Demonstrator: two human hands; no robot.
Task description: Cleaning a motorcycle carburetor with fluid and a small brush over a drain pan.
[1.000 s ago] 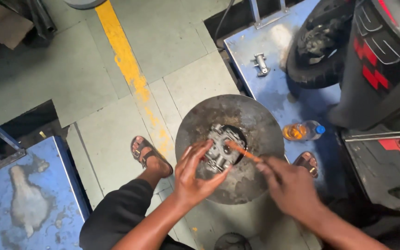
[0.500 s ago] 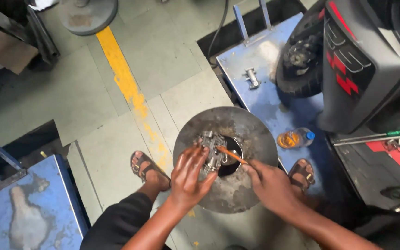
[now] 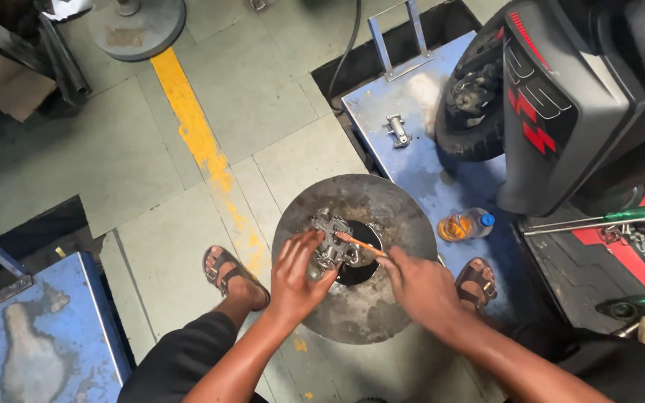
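Sitting in the round metal pan point(image 3: 360, 298) on the floor, the greasy metal part point(image 3: 331, 242) is steadied by the left hand point(image 3: 298, 276)'s spread fingers; the right hand point(image 3: 417, 287) is clamped on an orange-handled brush point(image 3: 360, 244). A small bottle point(image 3: 466, 225) lies right, a scooter point(image 3: 561, 97) beyond; the view has since widened

Both hands low, close together, arms reaching forward.
The left hand point(image 3: 298, 275) is spread palm down, fingers point(image 3: 309, 242) fanned and slightly curled, forearm bare and angled up from the lower left. The right hand point(image 3: 418, 287) is loosely closed in a pinch, knuckles up, forearm coming in from the lower right.
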